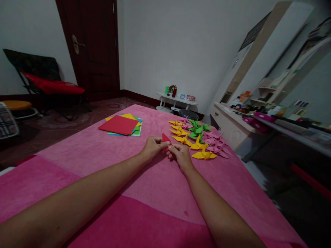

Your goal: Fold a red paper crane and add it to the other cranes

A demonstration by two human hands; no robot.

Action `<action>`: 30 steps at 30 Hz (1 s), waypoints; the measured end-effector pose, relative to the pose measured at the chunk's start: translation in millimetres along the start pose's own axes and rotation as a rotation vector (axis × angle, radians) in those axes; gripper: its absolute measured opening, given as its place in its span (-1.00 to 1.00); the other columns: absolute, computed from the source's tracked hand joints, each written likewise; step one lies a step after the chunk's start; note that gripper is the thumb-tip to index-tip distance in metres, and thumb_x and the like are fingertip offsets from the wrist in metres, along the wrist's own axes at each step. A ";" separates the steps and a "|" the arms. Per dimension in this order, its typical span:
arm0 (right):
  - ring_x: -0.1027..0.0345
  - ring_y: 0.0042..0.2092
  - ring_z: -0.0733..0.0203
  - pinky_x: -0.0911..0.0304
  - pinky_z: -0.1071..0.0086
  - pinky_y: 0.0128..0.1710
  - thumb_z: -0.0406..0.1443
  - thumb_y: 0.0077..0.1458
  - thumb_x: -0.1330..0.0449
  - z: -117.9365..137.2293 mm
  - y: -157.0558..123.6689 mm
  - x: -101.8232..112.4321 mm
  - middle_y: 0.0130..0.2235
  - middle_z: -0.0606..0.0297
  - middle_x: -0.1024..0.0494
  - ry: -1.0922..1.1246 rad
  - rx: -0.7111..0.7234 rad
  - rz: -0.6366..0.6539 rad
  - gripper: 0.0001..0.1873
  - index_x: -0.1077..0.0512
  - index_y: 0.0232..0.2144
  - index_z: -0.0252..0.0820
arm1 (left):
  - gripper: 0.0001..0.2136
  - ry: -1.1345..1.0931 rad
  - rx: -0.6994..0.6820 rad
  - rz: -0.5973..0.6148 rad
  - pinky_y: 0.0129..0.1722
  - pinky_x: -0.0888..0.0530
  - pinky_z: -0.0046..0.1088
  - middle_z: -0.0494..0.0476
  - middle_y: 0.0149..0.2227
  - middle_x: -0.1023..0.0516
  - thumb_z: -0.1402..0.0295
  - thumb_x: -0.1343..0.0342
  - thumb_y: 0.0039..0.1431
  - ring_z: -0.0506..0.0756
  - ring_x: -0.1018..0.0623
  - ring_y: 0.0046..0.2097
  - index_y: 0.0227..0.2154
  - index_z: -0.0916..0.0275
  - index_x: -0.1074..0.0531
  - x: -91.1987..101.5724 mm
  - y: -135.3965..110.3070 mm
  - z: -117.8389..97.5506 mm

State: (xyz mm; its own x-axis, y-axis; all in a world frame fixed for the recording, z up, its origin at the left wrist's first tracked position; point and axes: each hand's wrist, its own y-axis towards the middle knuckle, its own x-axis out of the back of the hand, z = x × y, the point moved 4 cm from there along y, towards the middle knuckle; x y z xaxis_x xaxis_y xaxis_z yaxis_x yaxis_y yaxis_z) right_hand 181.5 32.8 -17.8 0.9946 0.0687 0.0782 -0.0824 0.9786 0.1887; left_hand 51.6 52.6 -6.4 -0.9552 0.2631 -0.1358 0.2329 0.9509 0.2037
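Observation:
Between my two hands is a small folded piece of red paper (166, 137), with a pointed tip sticking up. My left hand (153, 148) pinches its left side between thumb and fingers. My right hand (180, 155) grips the lower right side, thumb close to the other thumb. Much of the paper's lower part is hidden by my fingers. Just right of my right hand lie yellow paper cranes (204, 155) in a row, with green paper cranes (197, 128) and pink paper cranes (216, 142) behind and beside them.
A stack of coloured paper squares, a red sheet (119, 124) on top, lies at the table's far left. A pink cloth (103, 162) covers the table. Beyond stand a low white shelf (178, 97), a folding chair (49, 82) and, at right, a cluttered dresser (232, 120).

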 end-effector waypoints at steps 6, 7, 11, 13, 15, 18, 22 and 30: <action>-0.20 -0.65 0.41 -0.09 0.55 -0.68 -0.18 -0.01 -0.16 1.0 -0.1 -1.0 -0.65 0.34 -0.41 0.010 -0.003 0.028 -0.72 -0.41 -0.58 -0.30 | -0.67 0.056 -0.041 -0.017 -0.62 -0.16 -0.56 0.00 -0.70 -0.37 0.16 -0.27 -0.15 -0.10 -0.28 -0.65 -0.67 0.36 -0.38 5.7 2.8 -3.9; -0.20 -0.65 0.41 -0.08 0.55 -0.68 -0.18 -0.01 -0.16 1.3 -0.1 -1.3 -0.66 0.35 -0.40 -0.006 0.001 0.037 -0.71 -0.41 -0.59 -0.30 | -0.68 0.060 -0.040 -0.024 -0.62 -0.16 -0.57 0.00 -0.69 -0.38 0.16 -0.26 -0.14 -0.10 -0.29 -0.64 -0.65 0.36 -0.38 7.0 3.4 -3.5; -0.18 -0.66 0.42 -0.07 0.55 -0.68 -0.18 -0.01 -0.15 2.9 -1.5 -3.1 -0.67 0.36 -0.39 -0.064 0.014 0.076 -0.70 -0.41 -0.61 -0.29 | -0.69 0.068 -0.053 -0.079 -0.63 -0.18 -0.58 -0.03 -0.70 -0.37 0.17 -0.25 -0.13 -0.09 -0.29 -0.65 -0.62 0.34 -0.37 12.8 6.1 -1.2; -0.17 -0.65 0.42 -0.06 0.56 -0.68 -0.19 -0.01 -0.14 4.6 -2.8 -4.2 -0.66 0.36 -0.39 -0.078 0.011 0.089 -0.71 -0.41 -0.62 -0.29 | -0.69 0.088 -0.065 -0.107 -0.64 -0.17 -0.59 -0.04 -0.72 -0.34 0.17 -0.24 -0.12 -0.10 -0.28 -0.66 -0.63 0.33 -0.36 15.3 7.1 -0.8; -0.17 -0.65 0.43 -0.06 0.56 -0.68 -0.20 -0.02 -0.14 6.9 -4.0 -5.8 -0.66 0.36 -0.40 -0.085 0.000 0.101 -0.72 -0.41 -0.62 -0.29 | -0.69 0.111 -0.081 -0.119 -0.65 -0.17 -0.59 -0.06 -0.73 -0.32 0.16 -0.20 -0.08 -0.10 -0.26 -0.67 -0.64 0.32 -0.35 17.0 7.6 -1.0; -0.16 -0.66 0.44 -0.06 0.57 -0.68 -0.20 -0.03 -0.14 10.3 -5.0 -8.7 -0.66 0.36 -0.39 -0.085 -0.020 0.115 -0.72 -0.40 -0.63 -0.29 | -0.66 0.152 -0.114 -0.154 -0.66 -0.14 -0.58 -0.07 -0.75 -0.27 0.13 -0.11 0.00 -0.10 -0.23 -0.68 -0.68 0.31 -0.31 20.2 7.9 -1.8; -0.16 -0.66 0.44 -0.06 0.57 -0.68 -0.19 -0.03 -0.13 11.2 -5.7 -14.5 -0.65 0.37 -0.39 -0.069 -0.040 0.130 -0.72 -0.38 -0.62 -0.28 | -0.64 0.177 -0.113 -0.191 -0.68 -0.08 -0.57 -0.08 -0.78 -0.23 0.14 -0.05 0.04 -0.10 -0.19 -0.70 -0.71 0.30 -0.29 22.7 7.5 -2.2; -0.02 -0.71 0.47 0.03 0.59 -0.74 -0.08 0.04 -0.06 4.3 -5.4 -23.6 -0.68 0.51 -0.21 -0.030 -0.012 0.142 -0.68 -0.29 -0.54 -0.22 | -0.60 0.079 -0.002 -0.247 -0.71 -0.08 -0.56 -0.09 -0.81 -0.15 0.11 0.04 0.10 -0.09 -0.16 -0.75 -0.73 0.24 -0.18 24.6 13.3 3.9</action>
State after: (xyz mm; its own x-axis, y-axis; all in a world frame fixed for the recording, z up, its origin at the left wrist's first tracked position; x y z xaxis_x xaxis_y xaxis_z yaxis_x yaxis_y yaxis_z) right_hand 158.2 25.1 -16.4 0.9705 0.2012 0.1329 -0.2215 0.9617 0.1616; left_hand 31.9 72.4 -10.8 -0.9944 0.0091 -0.1051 -0.0095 0.9845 0.1753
